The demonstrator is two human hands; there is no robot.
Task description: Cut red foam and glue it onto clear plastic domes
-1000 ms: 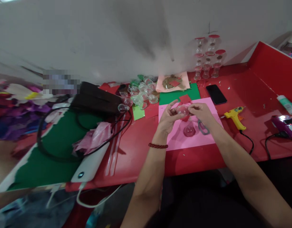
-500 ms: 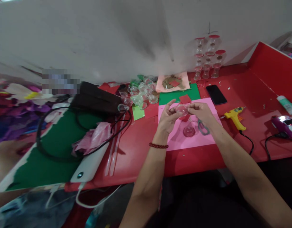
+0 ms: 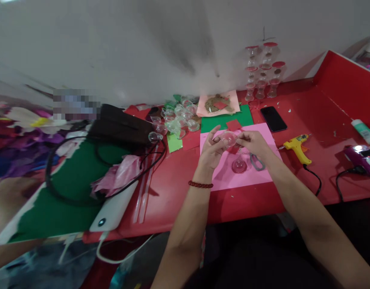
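Observation:
Over a pink sheet point(image 3: 251, 180), my left hand point(image 3: 210, 154) holds a clear plastic dome point(image 3: 228, 138) with its fingers curled about the side. My right hand point(image 3: 253, 142) pinches the dome's right edge between thumb and fingers. Just below them, a second clear dome with a reddish rim point(image 3: 239, 165) rests on the pink sheet. Grey scissor handles point(image 3: 257, 162) lie under my right wrist; the blades are hidden. A small red paper piece point(image 3: 233, 124) shows behind the held dome.
Clear domes point(image 3: 179, 118) are heaped at the back left. Stacked hourglass shapes point(image 3: 261, 76) stand against the wall. A phone point(image 3: 273, 119), a yellow glue gun point(image 3: 297, 149) and a glue bottle point(image 3: 364, 131) lie right. A black cable point(image 3: 49, 172) loops left, near another person's hand point(image 3: 13, 196).
The held dome has tilted slightly between my hands, and my right fingers have shifted a little along its edge. At the far left, the other person's hand has moved.

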